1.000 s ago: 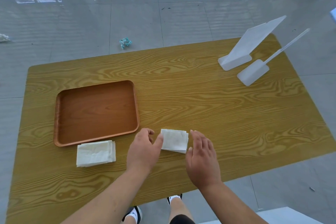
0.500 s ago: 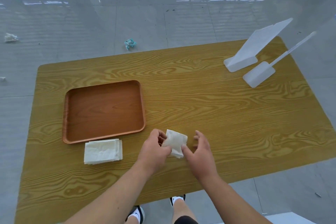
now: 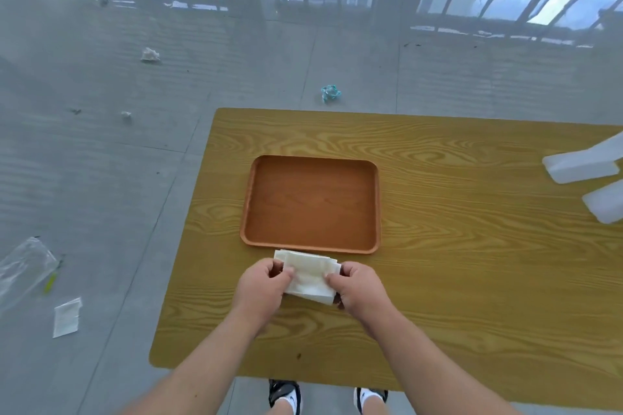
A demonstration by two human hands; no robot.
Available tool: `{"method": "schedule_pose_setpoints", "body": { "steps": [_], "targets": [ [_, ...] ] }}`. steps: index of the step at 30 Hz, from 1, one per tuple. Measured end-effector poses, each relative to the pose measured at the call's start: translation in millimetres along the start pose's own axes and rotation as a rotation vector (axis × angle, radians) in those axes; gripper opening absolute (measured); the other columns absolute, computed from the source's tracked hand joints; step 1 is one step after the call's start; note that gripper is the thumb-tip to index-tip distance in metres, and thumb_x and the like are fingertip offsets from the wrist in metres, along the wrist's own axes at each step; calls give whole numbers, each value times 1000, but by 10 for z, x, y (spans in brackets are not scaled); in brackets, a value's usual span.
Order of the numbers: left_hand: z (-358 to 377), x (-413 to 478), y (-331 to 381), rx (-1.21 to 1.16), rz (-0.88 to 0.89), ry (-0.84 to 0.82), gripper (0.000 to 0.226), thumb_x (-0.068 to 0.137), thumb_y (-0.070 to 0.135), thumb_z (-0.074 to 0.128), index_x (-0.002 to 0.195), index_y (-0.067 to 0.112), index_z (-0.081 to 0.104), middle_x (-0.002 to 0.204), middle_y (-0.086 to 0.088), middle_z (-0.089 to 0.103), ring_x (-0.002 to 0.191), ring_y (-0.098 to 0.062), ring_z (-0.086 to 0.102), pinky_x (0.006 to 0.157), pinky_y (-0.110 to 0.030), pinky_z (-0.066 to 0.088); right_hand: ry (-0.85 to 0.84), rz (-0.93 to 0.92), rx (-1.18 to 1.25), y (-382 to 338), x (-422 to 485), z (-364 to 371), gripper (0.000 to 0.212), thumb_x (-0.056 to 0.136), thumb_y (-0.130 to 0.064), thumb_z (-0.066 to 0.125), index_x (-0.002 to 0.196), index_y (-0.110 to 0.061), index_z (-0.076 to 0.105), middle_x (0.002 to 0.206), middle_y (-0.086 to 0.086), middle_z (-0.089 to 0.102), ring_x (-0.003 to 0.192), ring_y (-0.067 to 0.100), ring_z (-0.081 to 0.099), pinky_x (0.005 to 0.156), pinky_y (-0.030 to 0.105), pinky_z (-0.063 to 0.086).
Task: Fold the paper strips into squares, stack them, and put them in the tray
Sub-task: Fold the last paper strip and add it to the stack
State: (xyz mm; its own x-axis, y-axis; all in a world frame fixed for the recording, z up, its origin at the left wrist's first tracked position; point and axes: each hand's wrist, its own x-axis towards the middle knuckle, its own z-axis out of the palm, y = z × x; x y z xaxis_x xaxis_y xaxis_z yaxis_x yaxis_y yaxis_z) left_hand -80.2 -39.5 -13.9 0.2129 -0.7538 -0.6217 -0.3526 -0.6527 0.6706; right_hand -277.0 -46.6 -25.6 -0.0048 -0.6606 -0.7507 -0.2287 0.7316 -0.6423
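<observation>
A brown rectangular tray [image 3: 377, 205] lies on the wooden table [image 3: 472, 296], with nothing in it. Just in front of its near rim sits a stack of folded white paper squares [image 3: 308, 274]. My left hand [image 3: 261, 290] grips the stack's left side and my right hand [image 3: 357, 288] grips its right side, thumbs on top. The topmost folded square lies slightly skewed over the ones beneath. The stack's lower edges are partly hidden by my fingers.
Two white plastic stands [image 3: 580, 167] [image 3: 605, 204] sit at the table's right edge. Paper scraps [image 3: 67, 317], a clear plastic bag [image 3: 23, 266] and a teal crumpled piece [image 3: 331, 93] lie on the grey floor to the left and beyond the table.
Both hands picked up the folded square from the table's front middle and carried it left onto the stack by the tray. My view swung left with them.
</observation>
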Motion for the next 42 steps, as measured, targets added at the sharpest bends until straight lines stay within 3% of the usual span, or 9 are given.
{"method": "schedule_pose_setpoints", "body": {
  "steps": [5, 11, 13, 15, 18, 28, 31, 36, 42],
  "targets": [
    [-89, 190, -157, 322, 70, 68, 29, 93, 50, 67, 75, 28, 65, 71, 9, 68, 70, -16, 62, 59, -34, 46, 149, -86, -331, -91, 89, 224, 30, 89, -31, 68, 85, -1, 67, 76, 16, 73, 60, 27, 64, 55, 40, 50],
    [-74, 120, -221, 572, 425, 191, 46, 94, 44, 62, 130, 16, 56, 125, 0, 59, 117, -24, 56, 97, -39, 49, 467, -489, -690, 109, -127, 273, 23, 92, -39, 60, 107, -23, 55, 99, -7, 60, 92, 15, 56, 78, 32, 50],
    [-36, 62, -297, 753, 712, 112, 55, 97, 36, 57, 145, 11, 52, 148, -10, 56, 138, -31, 51, 113, -46, 42, 352, -662, -860, 248, -153, 364, 47, 96, -34, 55, 138, -12, 50, 138, 9, 58, 130, 27, 49, 112, 39, 40],
    [9, 67, -412, 887, 886, 22, 63, 99, 33, 48, 156, 6, 44, 165, -14, 40, 154, -31, 35, 123, -47, 25, 173, -715, -1007, 363, -111, 489, 67, 103, -33, 39, 162, -6, 19, 171, 15, 16, 158, 27, 7, 127, 42, 7],
    [-18, 140, -548, 992, 910, -77, 65, 104, 39, 35, 161, 7, 32, 170, -11, 21, 158, -29, 21, 123, -45, 14, 40, -690, -1134, 478, -6, 554, 70, 104, -37, 22, 161, -10, -8, 168, 9, -19, 155, 24, -21, 123, 42, -10],
    [-123, 251, -719, 1133, 825, -151, 81, 105, 66, 29, 165, 15, 11, 174, -3, -1, 161, -23, 2, 125, -47, 5, 10, -612, -1324, 564, 86, 332, 78, 104, -65, 10, 160, -18, -16, 167, 3, -28, 152, 21, -30, 122, 46, -13],
    [-93, 198, -681, 941, 627, -107, 86, 102, 72, 18, 166, 18, -2, 174, -1, -14, 160, -15, -13, 130, -38, -4, 52, -597, -1168, 454, -6, 315, 76, 105, -60, 15, 163, -18, -11, 168, 0, -26, 154, 16, -25, 126, 39, -12],
    [-64, 163, -321, 349, 179, 129, 72, 98, 53, 48, 159, 18, 37, 160, -3, 43, 143, -20, 44, 118, -46, 41, 351, -325, -433, 243, -213, 300, 55, 99, -29, 50, 152, -18, 39, 151, -1, 48, 136, 13, 43, 113, 29, 36],
    [24, 205, 35, 120, -26, 12, 22, 95, 45, 57, 107, 34, 71, 112, 9, 73, 100, -12, 66, 89, -38, 55, 253, 16, -2, -28, -109, 281, 44, 98, -25, 52, 142, -23, 50, 107, -17, 62, 87, 2, 62, 57, 18, 45]
  ]
}}
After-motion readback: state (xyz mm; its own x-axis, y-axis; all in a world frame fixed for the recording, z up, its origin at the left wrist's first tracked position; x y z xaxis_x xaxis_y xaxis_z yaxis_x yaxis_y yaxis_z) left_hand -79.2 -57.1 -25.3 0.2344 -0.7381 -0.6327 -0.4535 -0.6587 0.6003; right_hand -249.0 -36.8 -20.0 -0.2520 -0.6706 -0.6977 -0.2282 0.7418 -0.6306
